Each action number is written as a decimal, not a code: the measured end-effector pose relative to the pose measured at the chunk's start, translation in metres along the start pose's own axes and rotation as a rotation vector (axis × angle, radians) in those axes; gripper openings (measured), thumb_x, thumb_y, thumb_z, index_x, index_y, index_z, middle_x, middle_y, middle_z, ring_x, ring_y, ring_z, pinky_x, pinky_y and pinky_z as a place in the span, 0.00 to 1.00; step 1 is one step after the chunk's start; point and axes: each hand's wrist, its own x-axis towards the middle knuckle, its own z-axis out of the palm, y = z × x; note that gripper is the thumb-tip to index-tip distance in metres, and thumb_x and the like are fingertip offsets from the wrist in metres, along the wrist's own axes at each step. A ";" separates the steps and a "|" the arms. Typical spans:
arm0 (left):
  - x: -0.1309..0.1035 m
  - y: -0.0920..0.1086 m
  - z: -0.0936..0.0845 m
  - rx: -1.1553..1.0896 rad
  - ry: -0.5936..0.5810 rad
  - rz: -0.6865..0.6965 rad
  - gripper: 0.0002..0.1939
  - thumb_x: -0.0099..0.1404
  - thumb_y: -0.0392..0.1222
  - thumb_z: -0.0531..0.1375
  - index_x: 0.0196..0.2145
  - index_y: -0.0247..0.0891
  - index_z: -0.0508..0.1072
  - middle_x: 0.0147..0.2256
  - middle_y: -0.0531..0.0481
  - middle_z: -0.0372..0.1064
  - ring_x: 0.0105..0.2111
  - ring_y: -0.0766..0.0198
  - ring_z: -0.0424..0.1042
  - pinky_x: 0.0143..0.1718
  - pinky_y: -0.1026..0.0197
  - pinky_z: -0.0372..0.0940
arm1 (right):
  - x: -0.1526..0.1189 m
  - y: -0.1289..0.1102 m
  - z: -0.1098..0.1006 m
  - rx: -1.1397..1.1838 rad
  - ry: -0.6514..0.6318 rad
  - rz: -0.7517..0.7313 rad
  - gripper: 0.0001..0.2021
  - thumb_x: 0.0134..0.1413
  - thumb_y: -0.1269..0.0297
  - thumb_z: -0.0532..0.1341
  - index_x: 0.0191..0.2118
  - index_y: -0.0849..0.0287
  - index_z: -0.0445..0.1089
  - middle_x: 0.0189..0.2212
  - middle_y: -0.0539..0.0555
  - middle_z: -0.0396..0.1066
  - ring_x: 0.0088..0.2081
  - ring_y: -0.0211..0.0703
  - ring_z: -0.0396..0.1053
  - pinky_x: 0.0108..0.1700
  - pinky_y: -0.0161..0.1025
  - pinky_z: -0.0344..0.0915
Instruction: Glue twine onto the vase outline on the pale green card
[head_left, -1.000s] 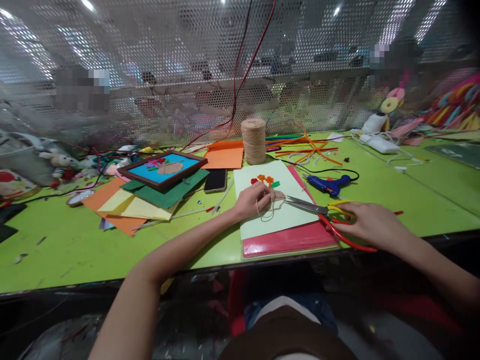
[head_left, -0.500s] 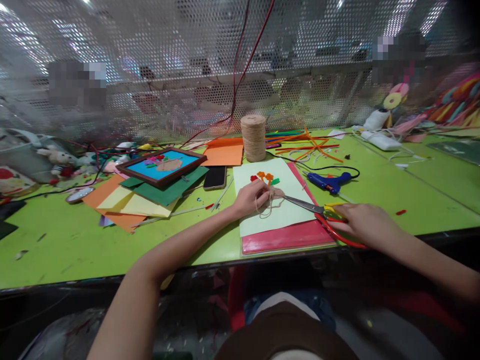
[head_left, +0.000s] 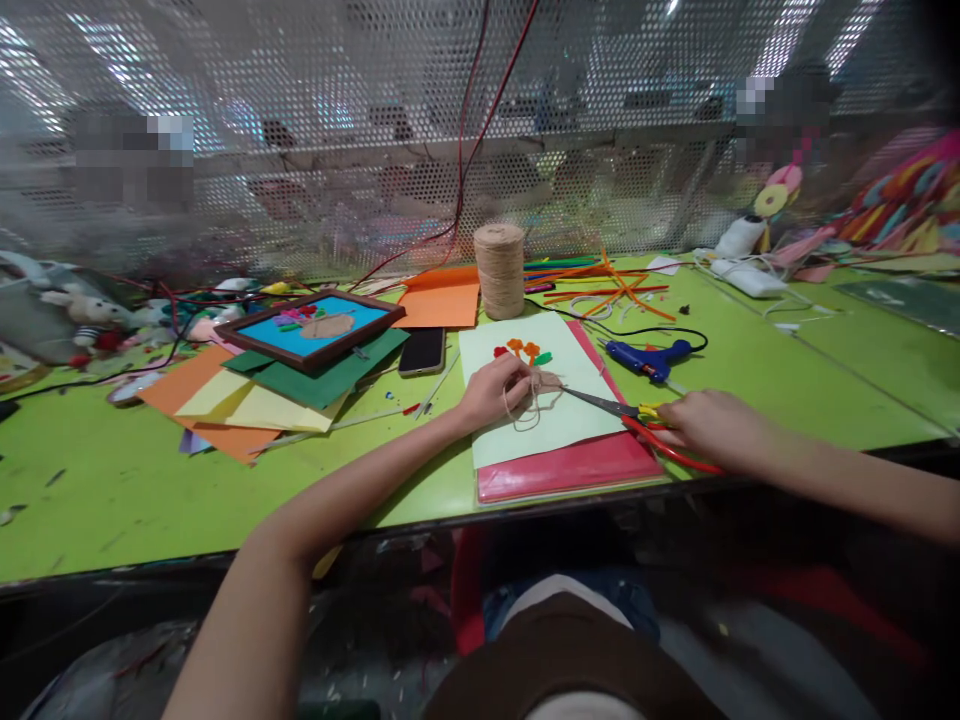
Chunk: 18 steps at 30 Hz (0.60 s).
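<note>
My left hand (head_left: 496, 391) rests on a pale green sheet (head_left: 525, 445), its fingers pinched on a loop of thin brown twine (head_left: 523, 424). My right hand (head_left: 709, 425) is closed round the handles of scissors (head_left: 611, 405) with red and yellow grips. The scissors' tips point left and touch the twine beside my left fingers; the blades look nearly together. Small orange flowers (head_left: 531, 350), a red one and a green leaf (head_left: 544, 359) lie on the sheet just above my left hand. Under the sheet is a pink-red folder (head_left: 570, 472).
A twine spool (head_left: 499, 272) stands behind the sheet. Right of it lie orange strips (head_left: 630, 290) and a blue glue gun (head_left: 649, 358) with a black cable. At left are a phone (head_left: 422, 352), coloured papers (head_left: 259, 400) and a framed flower picture (head_left: 315, 328).
The view has shifted slightly, so the table items appear a little further left. The scissor handles look closer together, with my right hand more closed. My left hand keeps its hold on the twine.
</note>
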 end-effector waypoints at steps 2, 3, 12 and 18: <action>0.002 0.001 -0.002 -0.099 0.071 -0.071 0.08 0.66 0.44 0.56 0.31 0.38 0.69 0.31 0.51 0.69 0.32 0.65 0.67 0.34 0.63 0.63 | 0.002 0.006 -0.002 0.041 -0.036 -0.019 0.16 0.61 0.56 0.54 0.30 0.59 0.74 0.27 0.63 0.74 0.29 0.49 0.70 0.31 0.42 0.58; 0.005 0.001 -0.003 -0.167 0.132 -0.120 0.11 0.65 0.46 0.57 0.29 0.38 0.68 0.29 0.52 0.67 0.31 0.66 0.67 0.32 0.63 0.62 | 0.002 0.010 -0.004 0.073 -0.039 -0.024 0.18 0.62 0.54 0.54 0.30 0.59 0.74 0.26 0.61 0.73 0.28 0.47 0.69 0.31 0.41 0.56; 0.035 -0.015 -0.055 -0.720 0.515 -0.308 0.31 0.61 0.62 0.58 0.14 0.40 0.50 0.14 0.58 0.46 0.19 0.70 0.58 0.30 0.64 0.64 | 0.042 0.024 -0.038 0.205 0.285 0.184 0.22 0.55 0.45 0.57 0.43 0.58 0.77 0.30 0.57 0.75 0.28 0.44 0.66 0.28 0.38 0.52; 0.009 -0.019 -0.073 -0.463 0.223 -0.340 0.26 0.45 0.61 0.70 0.25 0.35 0.69 0.24 0.54 0.67 0.24 0.71 0.64 0.29 0.66 0.61 | 0.121 -0.014 -0.047 0.242 0.298 -0.014 0.20 0.57 0.51 0.59 0.41 0.63 0.77 0.35 0.59 0.77 0.34 0.45 0.69 0.31 0.37 0.53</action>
